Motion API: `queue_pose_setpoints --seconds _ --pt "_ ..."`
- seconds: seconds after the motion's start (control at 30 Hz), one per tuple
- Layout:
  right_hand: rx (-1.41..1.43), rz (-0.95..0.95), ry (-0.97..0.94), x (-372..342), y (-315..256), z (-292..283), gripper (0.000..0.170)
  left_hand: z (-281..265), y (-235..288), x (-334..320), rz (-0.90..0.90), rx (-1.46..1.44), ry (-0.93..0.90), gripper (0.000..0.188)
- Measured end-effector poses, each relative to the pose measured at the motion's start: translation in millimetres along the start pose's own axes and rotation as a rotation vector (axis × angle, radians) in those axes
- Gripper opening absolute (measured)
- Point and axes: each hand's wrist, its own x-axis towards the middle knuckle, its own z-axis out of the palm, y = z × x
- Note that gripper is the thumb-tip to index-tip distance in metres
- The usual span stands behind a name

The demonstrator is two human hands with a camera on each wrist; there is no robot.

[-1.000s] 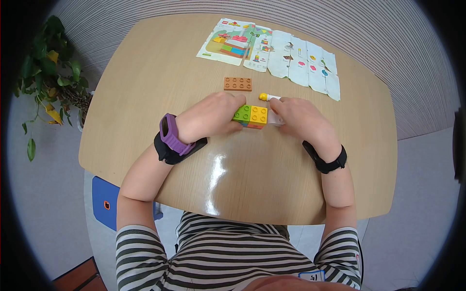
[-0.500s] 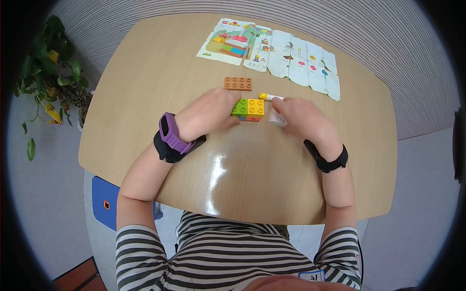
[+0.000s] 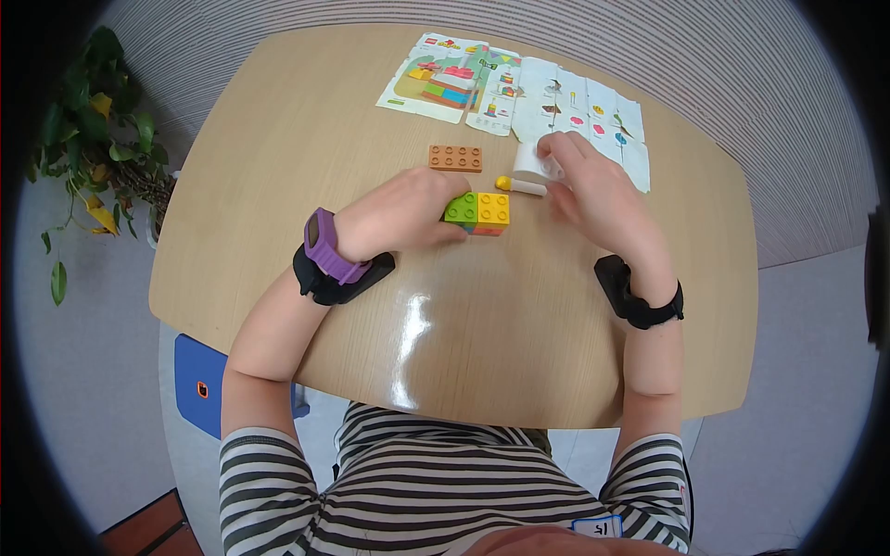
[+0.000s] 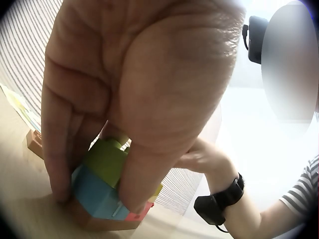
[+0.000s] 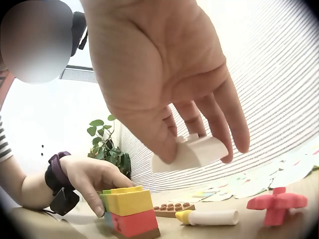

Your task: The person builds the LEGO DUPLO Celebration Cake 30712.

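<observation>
On the pale wood counter (image 3: pixel 482 334), near a ribbed wall (image 3: pixel 649 42), the left hand (image 3: pixel 403 213) pinches the stacked blocks (image 3: pixel 478 213); the right hand (image 3: pixel 598 195) pinches a white curved piece (image 3: pixel 533 163), raised near the yellow-tipped stick (image 3: pixel 524 186). Leaves (image 3: pixel 102 130) hang left.

The block stack (image 3: pixel 477 215) stands upright on the tabletop (image 3: pixel 482 315): a brown base, a middle layer with blue beside red, and a studded top with green beside yellow. The layers sit flush. The white piece (image 5: pixel 192 154), smooth and curved with studs on top, is pinched slightly tilted above the tabletop, apart from the stack.
</observation>
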Motion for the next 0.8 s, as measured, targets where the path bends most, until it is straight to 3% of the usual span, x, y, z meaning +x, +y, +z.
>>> queue_pose_setpoints --seconds 0.13,0.23,0.53,0.73,0.8 --pt "0.027 -0.058 0.073 1 -3 2 0.036 1 2 1 -0.005 -0.003 0.003 0.034" --pt "-0.011 -0.049 0.027 -1 -6 1 0.033 2 0 2 -0.009 0.012 -0.004 0.034" --pt "-0.174 -0.004 -0.429 -1 -7 15 0.033 -8 3 -2 -0.031 0.060 -0.106 0.033" --pt "-0.183 -0.041 -0.395 2 -2 31 0.031 0 -6 -2 0.017 0.076 -0.063 0.030" --pt "-0.117 -0.031 -0.266 1 1 24 0.032 0 -4 -1 0.003 0.086 -0.079 0.029"
